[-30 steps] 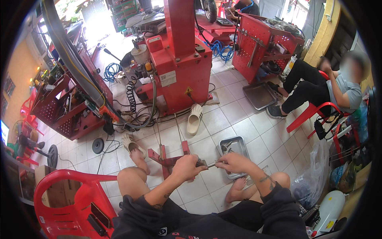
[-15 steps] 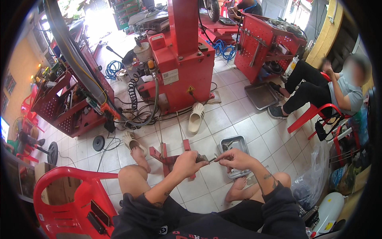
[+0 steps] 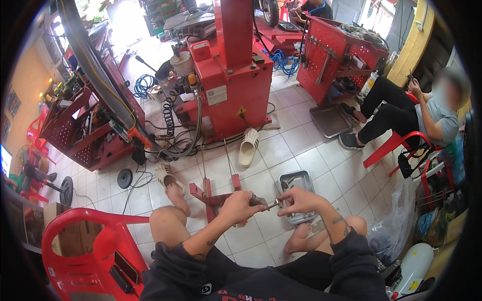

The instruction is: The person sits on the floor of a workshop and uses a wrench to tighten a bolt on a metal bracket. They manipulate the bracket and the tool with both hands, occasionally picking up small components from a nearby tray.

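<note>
In front of my knees my left hand (image 3: 237, 207) is closed round a small grey metal part (image 3: 259, 201), mostly hidden by the fingers. A short metal pin (image 3: 273, 204) extends from that part toward the right. My right hand (image 3: 300, 201) pinches the pin's far end between thumb and forefinger. Beneath the right hand, on the floor, lies a grey metal tray (image 3: 307, 176) with several small metal pieces in it. A red steel stand (image 3: 207, 199) is on the floor just beyond my left hand.
A red machine (image 3: 231, 95) with hoses and cables stands ahead. Red tool carts flank it, one left (image 3: 85, 133), one right (image 3: 326, 62). At right a person sits on a red chair beside a dark tray (image 3: 331, 120). A red plastic chair (image 3: 90, 251) is close on my left.
My right fingers have shifted slightly and now grip the pin's end. The pin, earlier tilted upward, now lies more in line with the part in my left hand.
</note>
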Motion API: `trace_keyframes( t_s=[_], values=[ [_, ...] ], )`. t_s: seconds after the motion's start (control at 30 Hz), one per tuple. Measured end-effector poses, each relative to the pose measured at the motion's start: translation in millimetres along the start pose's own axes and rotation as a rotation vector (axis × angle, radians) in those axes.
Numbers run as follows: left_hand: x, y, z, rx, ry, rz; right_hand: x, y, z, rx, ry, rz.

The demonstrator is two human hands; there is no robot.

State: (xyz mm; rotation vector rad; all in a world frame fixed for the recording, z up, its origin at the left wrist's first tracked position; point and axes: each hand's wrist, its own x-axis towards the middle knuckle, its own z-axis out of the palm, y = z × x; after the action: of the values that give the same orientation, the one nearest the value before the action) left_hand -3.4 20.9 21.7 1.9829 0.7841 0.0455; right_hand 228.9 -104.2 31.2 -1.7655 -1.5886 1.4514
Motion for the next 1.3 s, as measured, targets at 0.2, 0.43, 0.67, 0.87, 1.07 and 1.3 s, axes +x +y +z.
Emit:
trace_keyframes(
  t_s=[0.2,0.43,0.67,0.87,1.07,1.3],
  values=[
    [3,-8,3,0.105,0.076,-0.001,-5,-4,-3,0.132,-0.097,0.017],
    [9,-22,5,0.038,0.068,0.013,-6,-16,1,0.364,-0.044,-0.085],
    [2,-4,0,-0.15,-0.044,0.048,4,5,2,0.331,-0.141,0.045],
    [-4,4,-7,-0.092,-0.028,-0.041,-5,-14,-11,0.118,-0.307,0.062],
    [0,-3,-5,-0.088,0.053,0.014,-9,-24,0,0.378,-0.122,0.037],
    [1,-1,-1,-0.057,-0.003,-0.07,4,-10,10,0.44,-0.068,0.02]
  ],
)
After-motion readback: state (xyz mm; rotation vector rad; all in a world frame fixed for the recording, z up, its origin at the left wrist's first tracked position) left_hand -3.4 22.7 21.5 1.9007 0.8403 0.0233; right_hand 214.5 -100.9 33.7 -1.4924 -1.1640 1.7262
